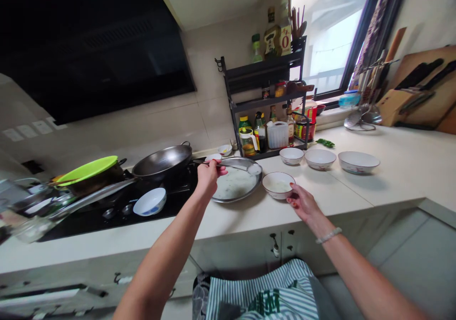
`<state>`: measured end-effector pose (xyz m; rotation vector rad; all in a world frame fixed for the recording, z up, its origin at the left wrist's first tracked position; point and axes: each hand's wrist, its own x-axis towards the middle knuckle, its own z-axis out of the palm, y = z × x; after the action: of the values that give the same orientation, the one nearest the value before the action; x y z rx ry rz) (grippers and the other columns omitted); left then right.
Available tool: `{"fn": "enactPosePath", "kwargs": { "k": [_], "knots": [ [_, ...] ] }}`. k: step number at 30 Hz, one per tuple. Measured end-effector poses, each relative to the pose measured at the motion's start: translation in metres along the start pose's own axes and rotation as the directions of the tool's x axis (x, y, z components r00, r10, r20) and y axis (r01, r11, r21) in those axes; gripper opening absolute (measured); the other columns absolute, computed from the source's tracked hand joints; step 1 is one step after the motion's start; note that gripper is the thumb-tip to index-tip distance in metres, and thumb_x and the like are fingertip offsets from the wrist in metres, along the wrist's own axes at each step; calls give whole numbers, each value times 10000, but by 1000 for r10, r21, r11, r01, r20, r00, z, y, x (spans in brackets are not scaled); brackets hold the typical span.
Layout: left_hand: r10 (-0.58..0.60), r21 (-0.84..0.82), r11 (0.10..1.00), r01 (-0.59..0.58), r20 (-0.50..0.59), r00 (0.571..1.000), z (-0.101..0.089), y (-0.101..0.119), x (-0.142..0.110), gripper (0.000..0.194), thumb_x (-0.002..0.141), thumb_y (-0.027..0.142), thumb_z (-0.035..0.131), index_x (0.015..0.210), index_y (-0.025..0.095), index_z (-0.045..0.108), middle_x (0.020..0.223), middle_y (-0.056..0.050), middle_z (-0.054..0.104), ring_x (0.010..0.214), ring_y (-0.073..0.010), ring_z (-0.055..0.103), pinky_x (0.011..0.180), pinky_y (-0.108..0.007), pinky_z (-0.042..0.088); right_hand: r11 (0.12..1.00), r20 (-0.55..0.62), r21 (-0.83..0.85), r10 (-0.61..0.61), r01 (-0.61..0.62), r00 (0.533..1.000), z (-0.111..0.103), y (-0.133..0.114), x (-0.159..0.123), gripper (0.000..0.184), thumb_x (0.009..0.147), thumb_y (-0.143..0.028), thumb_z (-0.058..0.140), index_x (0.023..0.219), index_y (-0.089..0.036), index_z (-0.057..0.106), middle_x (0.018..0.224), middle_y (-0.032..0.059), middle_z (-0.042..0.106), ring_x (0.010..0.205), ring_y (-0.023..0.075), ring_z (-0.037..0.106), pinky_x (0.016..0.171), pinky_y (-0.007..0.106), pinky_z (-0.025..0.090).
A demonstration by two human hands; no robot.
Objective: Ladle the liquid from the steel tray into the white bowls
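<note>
My left hand (210, 176) is closed around the handle of a metal ladle (253, 169). The ladle's bowl hangs over the right side of a wide steel basin (257, 187) that holds a white, soupy liquid (233, 183) with darker bits in it. To the right of the basin, my right hand (302, 201) grips the rim of a white bowl (276, 194) with a thin dark edge, thumb on top and fingers below. Some pale liquid lies in this bowl. I cannot tell whether the bowl rests on the counter or is slightly raised.
Three white bowls (320, 159) stand in a row behind on the right. A black spice rack (267, 103) with bottles rises behind the basin. On the left are a wok (164, 164), a green colander (89, 171) and a bowl (150, 202) on the hob. A range hood (96, 44) hangs above.
</note>
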<state>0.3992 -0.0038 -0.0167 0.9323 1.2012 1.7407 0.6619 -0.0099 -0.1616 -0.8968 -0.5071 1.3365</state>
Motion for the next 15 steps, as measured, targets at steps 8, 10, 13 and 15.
{"fn": "enactPosePath", "kwargs": {
  "k": [8, 10, 13, 15],
  "knots": [
    [123, 138, 978, -159, 235, 964, 37, -27, -30, 158, 867, 208, 512, 759, 133, 600, 520, -13, 576, 452, -134, 587, 472, -227, 486, 1000, 13, 28, -5, 5, 1000, 0, -1, -1, 285, 572, -268, 788, 757, -164, 597, 577, -1, 553, 432, 70, 470, 292, 134, 253],
    [193, 186, 945, -269, 347, 918, 37, -34, -40, 132, 862, 249, 544, 822, 145, 616, 528, -11, 582, 449, -135, 581, 475, -223, 472, 999, 13, 32, -8, 7, 1000, 0, 0, -1, 282, 575, -265, 790, 758, -163, 601, 582, 1, 554, 433, 70, 471, 289, 134, 255],
    [298, 210, 855, -474, 550, 780, 31, -42, -51, 163, 870, 281, 540, 914, 155, 632, 589, -23, 603, 499, -138, 589, 527, -235, 474, 999, 8, 39, 8, -8, 1000, -1, 0, 0, 274, 590, -260, 781, 780, -163, 608, 581, 1, 556, 426, 73, 480, 292, 135, 273],
    [336, 188, 794, -578, 656, 676, 25, -46, -56, 189, 880, 297, 526, 937, 161, 645, 658, -38, 619, 545, -135, 592, 594, -250, 484, 999, 0, 41, 16, -16, 1000, -1, 0, 0, 270, 600, -260, 775, 787, -165, 604, 589, 1, 558, 422, 77, 488, 295, 139, 287]
  ]
}}
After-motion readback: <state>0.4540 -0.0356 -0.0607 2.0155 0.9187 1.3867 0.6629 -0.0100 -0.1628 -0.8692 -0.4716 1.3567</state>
